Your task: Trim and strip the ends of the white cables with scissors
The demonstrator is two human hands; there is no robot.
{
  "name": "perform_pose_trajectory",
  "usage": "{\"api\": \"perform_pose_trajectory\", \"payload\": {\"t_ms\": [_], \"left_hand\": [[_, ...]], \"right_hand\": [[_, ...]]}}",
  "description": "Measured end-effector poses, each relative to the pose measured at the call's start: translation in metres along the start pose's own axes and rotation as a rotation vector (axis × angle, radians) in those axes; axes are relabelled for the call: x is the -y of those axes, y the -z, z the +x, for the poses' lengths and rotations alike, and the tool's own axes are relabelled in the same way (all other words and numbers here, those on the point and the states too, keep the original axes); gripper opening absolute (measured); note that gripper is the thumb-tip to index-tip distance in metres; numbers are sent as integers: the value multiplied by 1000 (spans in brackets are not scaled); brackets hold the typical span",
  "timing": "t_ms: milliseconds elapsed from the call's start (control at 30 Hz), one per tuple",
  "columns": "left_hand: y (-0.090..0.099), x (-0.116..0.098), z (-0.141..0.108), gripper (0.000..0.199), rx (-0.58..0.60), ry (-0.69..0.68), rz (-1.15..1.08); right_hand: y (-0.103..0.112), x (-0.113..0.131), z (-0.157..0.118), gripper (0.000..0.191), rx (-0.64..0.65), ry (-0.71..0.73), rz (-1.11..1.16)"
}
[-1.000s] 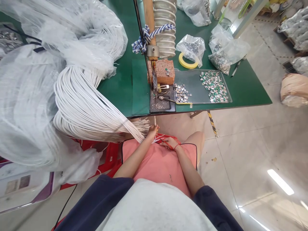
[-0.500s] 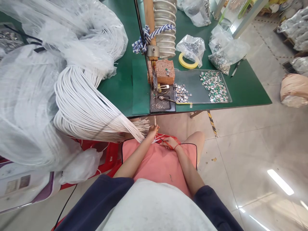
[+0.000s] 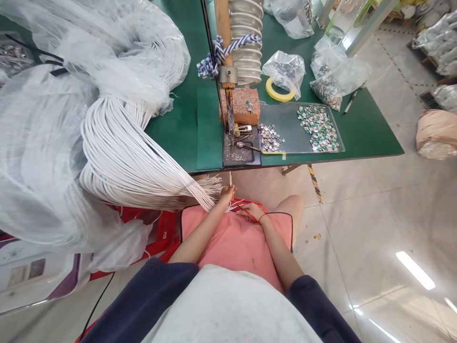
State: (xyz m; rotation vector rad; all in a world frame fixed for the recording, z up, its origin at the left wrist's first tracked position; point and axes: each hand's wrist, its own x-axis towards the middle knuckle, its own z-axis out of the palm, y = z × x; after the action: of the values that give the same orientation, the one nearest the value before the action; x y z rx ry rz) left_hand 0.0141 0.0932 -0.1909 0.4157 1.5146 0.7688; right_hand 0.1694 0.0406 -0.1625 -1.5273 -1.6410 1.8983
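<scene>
My left hand (image 3: pixel 227 194) is closed around the loose ends of a large bundle of white cables (image 3: pixel 121 152), which sweeps in from the left. Thin wire tips fan out past my fingers. My right hand (image 3: pixel 252 212) rests a little lower and to the right, pinching a red string (image 3: pixel 254 215) that loops around it. Both hands are in front of my pink apron (image 3: pixel 235 243), and they are close together. Part of the bundle lies under clear plastic sheeting (image 3: pixel 43 157).
Ahead stands a green workbench (image 3: pixel 357 133) with a brick (image 3: pixel 240 105), a ribbed duct (image 3: pixel 246 43), a yellow tape roll (image 3: pixel 278 93), a metal tray (image 3: pixel 296 128) of small metal parts, and plastic bags (image 3: pixel 330 76). Tiled floor (image 3: pixel 357 228) lies to the right.
The red string has drawn in closer around my right hand. The view has shifted very slightly, and my left hand stays on the cable ends.
</scene>
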Motion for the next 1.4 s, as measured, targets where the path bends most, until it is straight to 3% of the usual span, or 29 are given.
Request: {"api": "perform_pose_trajectory", "payload": {"t_ms": [667, 1400], "left_hand": [[-1, 0, -1, 25, -15, -16, 25], [0, 2, 2, 27, -30, -12, 62]], "right_hand": [[1, 1, 2, 53, -37, 85, -113], [19, -7, -9, 51, 132, -47, -94]]}}
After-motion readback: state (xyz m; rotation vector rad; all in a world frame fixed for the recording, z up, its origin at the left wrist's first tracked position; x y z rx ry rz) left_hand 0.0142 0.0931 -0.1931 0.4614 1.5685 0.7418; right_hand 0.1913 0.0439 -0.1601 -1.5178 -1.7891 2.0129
